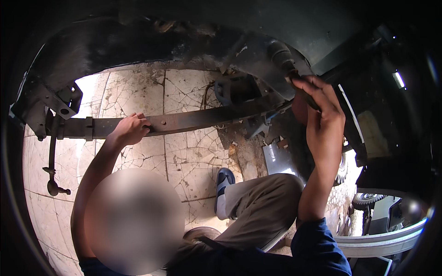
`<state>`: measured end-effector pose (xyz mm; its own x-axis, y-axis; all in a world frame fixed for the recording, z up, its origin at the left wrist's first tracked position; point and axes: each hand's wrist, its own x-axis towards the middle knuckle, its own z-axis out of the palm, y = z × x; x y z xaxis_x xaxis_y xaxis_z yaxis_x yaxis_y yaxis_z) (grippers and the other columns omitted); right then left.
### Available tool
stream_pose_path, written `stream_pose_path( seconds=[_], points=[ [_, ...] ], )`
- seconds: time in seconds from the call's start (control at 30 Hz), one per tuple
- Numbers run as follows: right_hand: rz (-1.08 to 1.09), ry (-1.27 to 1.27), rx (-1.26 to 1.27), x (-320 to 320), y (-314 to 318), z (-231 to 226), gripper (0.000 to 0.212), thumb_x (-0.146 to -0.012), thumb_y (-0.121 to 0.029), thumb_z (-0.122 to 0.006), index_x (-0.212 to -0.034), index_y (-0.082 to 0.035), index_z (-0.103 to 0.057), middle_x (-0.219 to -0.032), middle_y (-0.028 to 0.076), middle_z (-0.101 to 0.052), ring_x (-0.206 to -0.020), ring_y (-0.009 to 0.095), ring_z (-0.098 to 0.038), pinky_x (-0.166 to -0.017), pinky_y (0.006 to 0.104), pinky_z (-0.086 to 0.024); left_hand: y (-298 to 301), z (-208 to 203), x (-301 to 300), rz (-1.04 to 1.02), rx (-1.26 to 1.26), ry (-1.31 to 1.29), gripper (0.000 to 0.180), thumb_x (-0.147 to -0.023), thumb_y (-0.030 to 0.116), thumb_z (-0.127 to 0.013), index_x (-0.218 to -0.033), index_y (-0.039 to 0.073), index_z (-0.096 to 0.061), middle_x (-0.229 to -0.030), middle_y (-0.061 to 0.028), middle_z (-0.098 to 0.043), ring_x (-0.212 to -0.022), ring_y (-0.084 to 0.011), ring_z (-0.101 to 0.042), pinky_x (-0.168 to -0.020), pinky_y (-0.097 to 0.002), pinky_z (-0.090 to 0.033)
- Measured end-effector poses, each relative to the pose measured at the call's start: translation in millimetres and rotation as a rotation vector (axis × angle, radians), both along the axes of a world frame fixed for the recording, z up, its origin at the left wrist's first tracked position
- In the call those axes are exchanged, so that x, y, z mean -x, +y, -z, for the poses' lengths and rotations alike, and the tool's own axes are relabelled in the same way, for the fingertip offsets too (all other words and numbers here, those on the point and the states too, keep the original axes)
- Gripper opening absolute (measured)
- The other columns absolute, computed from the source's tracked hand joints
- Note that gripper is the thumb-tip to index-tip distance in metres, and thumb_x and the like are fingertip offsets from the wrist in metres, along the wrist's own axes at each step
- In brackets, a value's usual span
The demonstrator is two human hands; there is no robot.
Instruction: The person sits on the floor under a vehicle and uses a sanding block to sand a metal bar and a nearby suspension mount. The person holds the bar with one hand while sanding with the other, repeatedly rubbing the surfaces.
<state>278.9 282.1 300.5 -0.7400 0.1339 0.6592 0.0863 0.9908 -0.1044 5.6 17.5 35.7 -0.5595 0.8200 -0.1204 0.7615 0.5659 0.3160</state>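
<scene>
A long dark leaf spring [202, 118] runs across the view beneath a vehicle, with a metal clip [89, 128] round it near its left end. My left hand [130, 129] is closed over this spring, to the right of the clip. Higher up at the right, my right hand [324, 102] has its fingers curled round a dark, rod-shaped part whose kind I cannot make out. Its upper end meets a dark ribbed cylinder [282, 56] under the body. The palm and fingers hide much of what is held.
Dark bodywork [115, 46] closes in overhead. A rod with a jointed end [54, 186] hangs at the left. Below are cracked floor tiles [198, 156], a sandalled foot [223, 177] and a bent knee [281, 188]. At the right stand a treaded tyre [367, 198] and a pale curved rim [382, 246].
</scene>
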Motion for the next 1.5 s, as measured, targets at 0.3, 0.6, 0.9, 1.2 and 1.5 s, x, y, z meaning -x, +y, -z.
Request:
stream_pose_path(
  seconds=[0.3,0.6,0.9,1.2,1.5],
  points=[
    [0.022,-0.009,-0.009,-0.6,0.5,0.4,0.049,-0.073,0.02,-0.058,-0.112,-0.009,-0.07,-0.116,0.014,-0.062,-0.1,0.032,-0.067,-0.079,0.0397,-0.053,-0.6,-2.1,-2.6,0.001,-0.009,0.007,0.024,-0.09,0.024,-0.062,-0.108,0.009,-0.069,-0.113,-0.008,-0.061,-0.112,-0.0281,-0.057,-0.095,-0.0385,-0.049],
    [-0.006,0.015,0.037,-1.3,-0.7,4.7,0.055,-0.073,0.023,-0.051,-0.113,-0.009,-0.069,-0.117,0.015,-0.061,-0.102,0.032,-0.066,-0.081,0.0405,-0.054,-0.6,-0.7,-3.2,0.007,-0.01,0.01,0.023,-0.09,0.023,-0.063,-0.107,0.009,-0.07,-0.114,-0.0081,-0.061,-0.113,-0.0286,-0.056,-0.095,-0.0383,-0.048],
    [-0.052,0.042,0.151,3.5,10.3,13.6,0.06,-0.067,0.025,-0.049,-0.113,-0.009,-0.069,-0.118,0.012,-0.061,-0.106,0.032,-0.064,-0.087,0.0398,-0.051,-1.6,3.8,-0.8,0.03,-0.042,0.029,0.023,-0.089,0.022,-0.064,-0.107,0.009,-0.07,-0.113,-0.008,-0.062,-0.111,-0.0289,-0.057,-0.095,-0.0377,-0.049],
    [-0.061,0.055,0.04,1.8,11.5,11.0,0.061,-0.067,0.026,-0.049,-0.113,-0.009,-0.069,-0.119,0.012,-0.061,-0.104,0.032,-0.065,-0.084,0.0396,-0.052,-0.5,1.3,0.3,0.036,-0.036,0.034,0.023,-0.089,0.023,-0.064,-0.107,0.009,-0.07,-0.113,-0.0075,-0.062,-0.111,-0.0288,-0.057,-0.094,-0.038,-0.049],
    [-0.072,0.055,0.035,3.7,13.7,9.3,0.061,-0.067,0.025,-0.048,-0.112,-0.009,-0.07,-0.117,0.014,-0.062,-0.106,0.033,-0.065,-0.086,0.0394,-0.052,0.6,0.7,-0.7,0.018,-0.027,0.03,0.023,-0.09,0.023,-0.063,-0.107,0.009,-0.07,-0.113,-0.007,-0.062,-0.112,-0.0281,-0.057,-0.094,-0.0382,-0.049]
  ],
)
